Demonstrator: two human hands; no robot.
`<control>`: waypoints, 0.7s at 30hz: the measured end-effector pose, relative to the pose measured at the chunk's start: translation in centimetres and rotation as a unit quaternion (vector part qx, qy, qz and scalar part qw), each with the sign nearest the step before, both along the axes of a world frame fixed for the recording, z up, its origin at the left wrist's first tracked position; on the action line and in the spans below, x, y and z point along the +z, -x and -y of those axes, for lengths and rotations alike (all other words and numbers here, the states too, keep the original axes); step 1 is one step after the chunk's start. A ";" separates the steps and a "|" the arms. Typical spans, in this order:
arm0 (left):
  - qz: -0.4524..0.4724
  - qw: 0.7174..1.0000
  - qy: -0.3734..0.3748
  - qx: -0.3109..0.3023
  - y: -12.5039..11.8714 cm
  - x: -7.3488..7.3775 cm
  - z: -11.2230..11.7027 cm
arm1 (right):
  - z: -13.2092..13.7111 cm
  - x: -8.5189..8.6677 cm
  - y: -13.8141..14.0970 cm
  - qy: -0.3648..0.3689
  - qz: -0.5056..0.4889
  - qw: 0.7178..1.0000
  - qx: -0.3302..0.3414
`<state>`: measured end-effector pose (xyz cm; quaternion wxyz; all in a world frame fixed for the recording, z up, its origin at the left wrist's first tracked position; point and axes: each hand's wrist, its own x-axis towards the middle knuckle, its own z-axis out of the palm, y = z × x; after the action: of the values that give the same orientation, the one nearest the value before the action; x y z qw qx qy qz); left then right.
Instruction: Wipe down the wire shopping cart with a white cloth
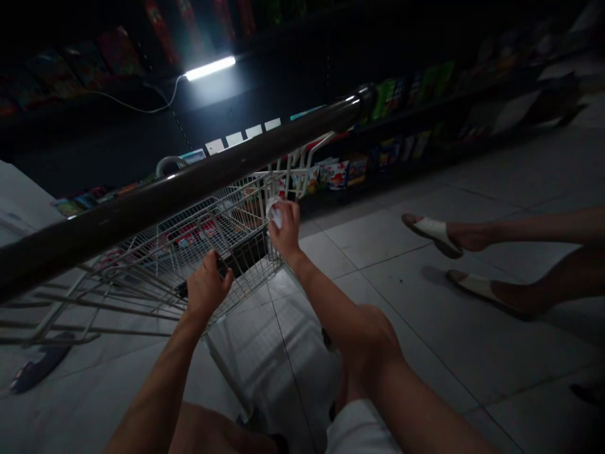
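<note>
A wire shopping cart (155,252) stands close in front of me, its dark handle bar (189,183) crossing the view from lower left to upper right. My left hand (207,287) is closed on the lower edge of the cart's wire back panel. My right hand (285,227) is closed on a small white cloth (275,213) and presses it against the upright wire of the cart's back. Packaged goods lie in the basket. My knees show at the bottom edge.
Dim store shelves (401,126) with colourful packets run along the far side, lit by a tube light (210,68). Another person's legs in white sandals (437,233) stand on the tiled floor at the right. A dark flat object (40,366) lies on the floor at the left.
</note>
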<state>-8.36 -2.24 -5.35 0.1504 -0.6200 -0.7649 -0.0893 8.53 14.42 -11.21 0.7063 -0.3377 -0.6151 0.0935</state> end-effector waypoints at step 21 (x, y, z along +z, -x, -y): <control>0.003 0.999 -0.036 -0.030 3.7 -0.9 1.8 | 4.0 1.2 -5.8 0.096 0.309 0.937 -0.133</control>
<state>-12.02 -4.06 -6.21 0.1679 -0.6365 -0.7426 -0.1234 14.29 10.40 -9.96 0.4514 -0.4948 -0.7408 -0.0520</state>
